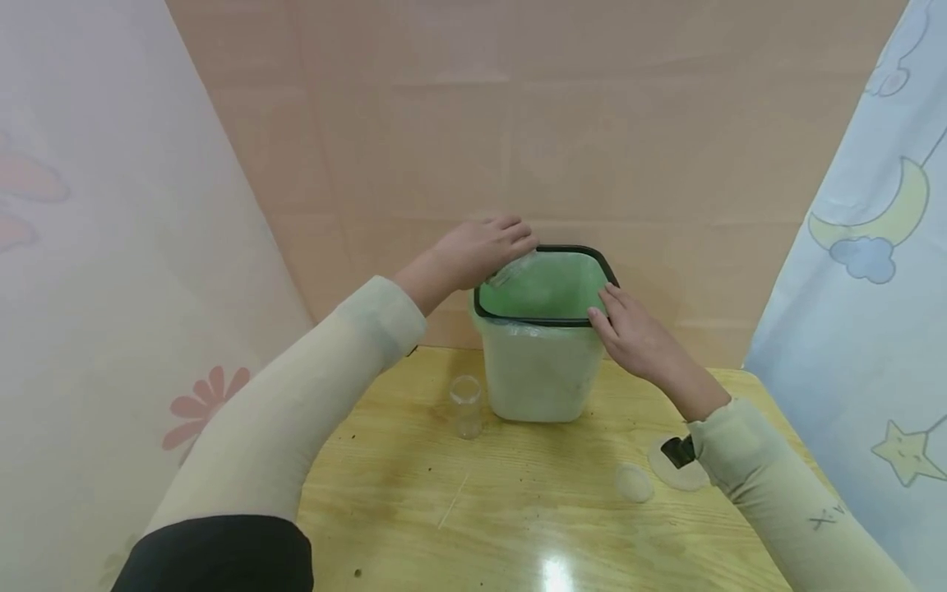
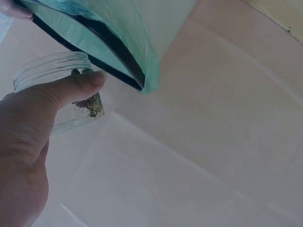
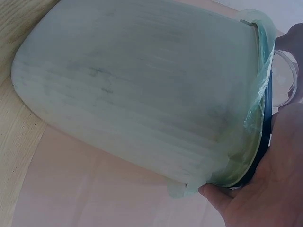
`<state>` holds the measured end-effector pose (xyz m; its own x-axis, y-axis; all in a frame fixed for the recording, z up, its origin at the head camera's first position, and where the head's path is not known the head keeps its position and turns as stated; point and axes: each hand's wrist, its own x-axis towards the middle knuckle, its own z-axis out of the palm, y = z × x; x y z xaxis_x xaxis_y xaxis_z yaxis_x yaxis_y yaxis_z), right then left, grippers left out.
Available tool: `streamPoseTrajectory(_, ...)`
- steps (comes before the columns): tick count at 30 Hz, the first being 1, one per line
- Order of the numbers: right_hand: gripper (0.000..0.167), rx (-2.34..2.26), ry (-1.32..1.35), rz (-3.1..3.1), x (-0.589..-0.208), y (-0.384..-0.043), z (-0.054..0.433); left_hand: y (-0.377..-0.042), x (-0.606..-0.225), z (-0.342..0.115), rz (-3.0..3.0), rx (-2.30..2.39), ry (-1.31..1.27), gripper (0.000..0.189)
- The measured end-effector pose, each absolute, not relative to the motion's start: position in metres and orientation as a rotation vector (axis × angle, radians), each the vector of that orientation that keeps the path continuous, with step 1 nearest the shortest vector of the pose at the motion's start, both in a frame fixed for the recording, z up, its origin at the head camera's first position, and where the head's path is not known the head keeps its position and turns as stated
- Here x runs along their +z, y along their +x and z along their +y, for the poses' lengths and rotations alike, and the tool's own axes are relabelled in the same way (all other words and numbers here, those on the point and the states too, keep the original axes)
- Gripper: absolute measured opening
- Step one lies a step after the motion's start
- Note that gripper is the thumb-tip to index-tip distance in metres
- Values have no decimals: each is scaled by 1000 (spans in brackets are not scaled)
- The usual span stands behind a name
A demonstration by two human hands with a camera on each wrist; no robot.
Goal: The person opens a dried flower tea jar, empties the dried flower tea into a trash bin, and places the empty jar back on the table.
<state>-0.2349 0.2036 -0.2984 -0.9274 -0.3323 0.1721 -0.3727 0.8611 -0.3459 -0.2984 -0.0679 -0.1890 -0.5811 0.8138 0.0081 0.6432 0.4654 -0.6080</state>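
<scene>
My left hand (image 1: 491, 247) grips a clear threaded jar (image 2: 49, 68) over the left part of the bin's opening, its mouth turned toward the bin. Dark, dry plant-like bits (image 2: 92, 106) sit inside the jar near the thumb. A pale trash bin (image 1: 543, 374) with a black rim and a green plastic liner (image 1: 562, 288) stands upright on the table. At the rim's right front corner, my right hand (image 1: 638, 335) holds the bin, its thumb (image 3: 213, 194) against the edge. Most of the left fingers are hidden behind the jar in the left wrist view.
A second clear jar (image 1: 466, 407) stands on the wooden table (image 1: 399, 510), left of the bin. Two round pale discs (image 1: 634, 483) lie by the right forearm, partly under a dark tag at the cuff. A thin pale strip (image 1: 453, 501) lies in front. Curtains surround the table.
</scene>
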Motion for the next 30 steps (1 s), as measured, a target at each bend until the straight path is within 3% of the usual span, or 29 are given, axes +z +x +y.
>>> streamPoseTrajectory(30,70,548,543,-2930,-296,-239,202,-296,-182,-63,-2366,923,-1256,75)
